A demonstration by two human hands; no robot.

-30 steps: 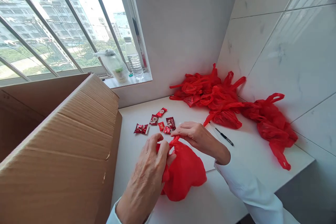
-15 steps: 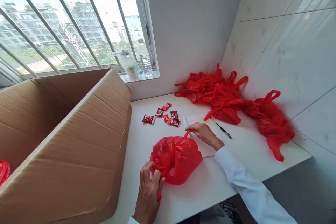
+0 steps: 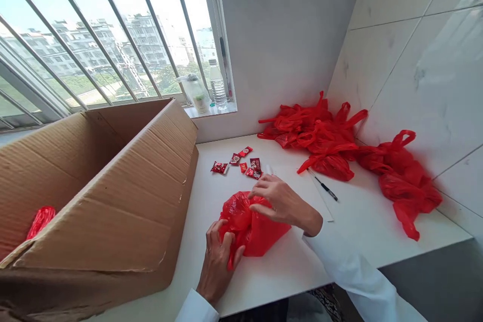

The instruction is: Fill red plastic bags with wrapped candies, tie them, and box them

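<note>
A red plastic bag [image 3: 266, 234], rounded and filled with something hidden, lies on the white table before me. My left hand [image 3: 219, 256] is at its near left side, fingers curled around a gathered piece of the plastic. Over the bag's top right is my right hand [image 3: 281, 201], with its thumb and fingers apart and no plastic visibly pinched between them. Just beyond the bag lie several small wrapped sweets in red and dark red packets, one being a red sweet [image 3: 219, 167]. Part of a white paper sheet [image 3: 320, 206] shows beneath my right forearm.
On the left stands a large open cardboard box [image 3: 124, 201] with a red bundle [image 3: 41, 221] inside. Several red bags [image 3: 317, 133] are heaped along the back right. A black pen [image 3: 326, 188] lies near them. A water bottle [image 3: 218, 85] stands on the windowsill.
My right hand has let go of the bag's twisted handle and moved left over its top, fingers opening. The left hand stays at the bag's side. The view has turned slightly left.
</note>
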